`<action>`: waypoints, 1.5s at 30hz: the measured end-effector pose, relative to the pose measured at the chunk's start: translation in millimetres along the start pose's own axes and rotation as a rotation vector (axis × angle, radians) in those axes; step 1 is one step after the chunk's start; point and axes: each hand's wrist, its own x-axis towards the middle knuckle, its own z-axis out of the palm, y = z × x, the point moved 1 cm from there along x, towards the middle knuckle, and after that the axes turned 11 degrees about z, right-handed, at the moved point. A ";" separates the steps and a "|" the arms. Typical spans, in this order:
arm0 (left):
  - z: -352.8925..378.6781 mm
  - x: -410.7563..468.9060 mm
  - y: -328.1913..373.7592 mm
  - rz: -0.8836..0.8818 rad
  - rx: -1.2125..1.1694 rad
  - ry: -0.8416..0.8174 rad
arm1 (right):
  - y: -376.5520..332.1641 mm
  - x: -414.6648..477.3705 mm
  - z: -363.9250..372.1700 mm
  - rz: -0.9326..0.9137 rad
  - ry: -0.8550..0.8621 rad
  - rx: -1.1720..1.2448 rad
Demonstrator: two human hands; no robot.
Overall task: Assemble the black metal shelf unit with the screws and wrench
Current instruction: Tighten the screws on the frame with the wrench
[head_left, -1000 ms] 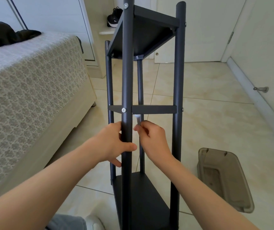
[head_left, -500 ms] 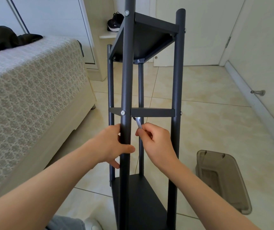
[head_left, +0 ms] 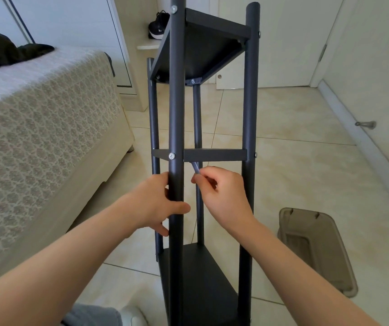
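The black metal shelf unit (head_left: 247,114) stands upright on the tiled floor in front of me, with a top shelf, a middle shelf (head_left: 214,155) seen edge-on and a bottom shelf. My left hand (head_left: 155,203) grips the near pole (head_left: 176,102) just below a silver screw (head_left: 171,156). My right hand (head_left: 224,196) pinches a small silver wrench (head_left: 195,167), whose tip reaches up under the middle shelf, behind the near pole. What the wrench tip engages is hidden.
A bed (head_left: 35,137) with a patterned cover stands close on the left. A translucent brown plastic box (head_left: 318,250) lies on the floor at the right. A wall with a door stopper (head_left: 366,124) runs along the right. White doors stand behind the unit.
My right hand has swung the wrench handle a little to the right under the middle shelf. My left hand keeps its grip on the pole.
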 end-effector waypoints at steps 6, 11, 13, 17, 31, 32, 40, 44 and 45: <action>0.4 1.5 -2.3 -0.014 -0.002 0.007 | -3.0 -1.5 4.1 -0.049 0.013 0.001; -0.5 1.6 -3.8 -0.002 -0.016 0.002 | -2.3 -0.9 11.3 -0.071 0.050 0.028; -0.5 1.5 -4.0 0.003 -0.014 -0.003 | -0.3 -0.2 14.8 -0.076 0.068 0.043; -1.9 0.2 -3.5 0.018 -0.021 -0.008 | 1.8 3.4 24.2 -0.093 0.129 0.056; -3.8 -2.3 -2.0 0.041 -0.014 -0.008 | 12.9 14.5 53.3 -0.125 0.258 0.286; -3.4 -2.3 -2.4 0.045 -0.018 -0.011 | 13.3 14.7 55.5 -0.118 0.256 0.297; -5.1 -3.8 -3.2 0.052 -0.039 -0.012 | 13.5 17.7 60.8 -0.073 0.240 0.328; -4.4 -2.9 -3.6 0.054 -0.046 -0.012 | 15.6 10.7 54.3 -0.007 0.145 0.287; -4.3 -2.4 -3.9 0.055 -0.044 -0.014 | 16.6 7.1 51.4 0.012 0.105 0.272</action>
